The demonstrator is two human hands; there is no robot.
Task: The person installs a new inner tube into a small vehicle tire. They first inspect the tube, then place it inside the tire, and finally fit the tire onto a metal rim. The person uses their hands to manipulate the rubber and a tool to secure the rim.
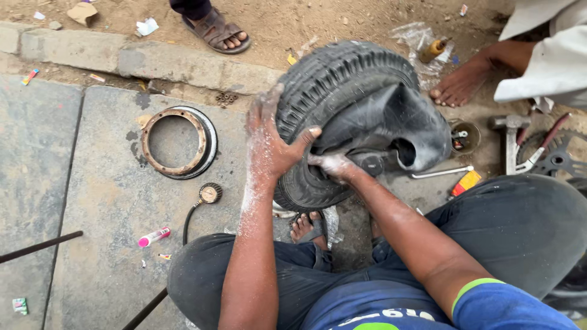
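I had the tyre [342, 91] upright between my knees — left hand [269, 143] clamped on its tread, right hand [333, 164] fingers pinched on the inner tube [397, 122] at the bead — tucking step underway, needing steady feeding.

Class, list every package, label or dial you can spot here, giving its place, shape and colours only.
Pressure gauge: round pale dial on a black hose, left of the tyre.
Small tube: pink and white, lying on the slab.
Green packet: small, bottom left.
Yellow-orange pack: flat, right of the tyre.
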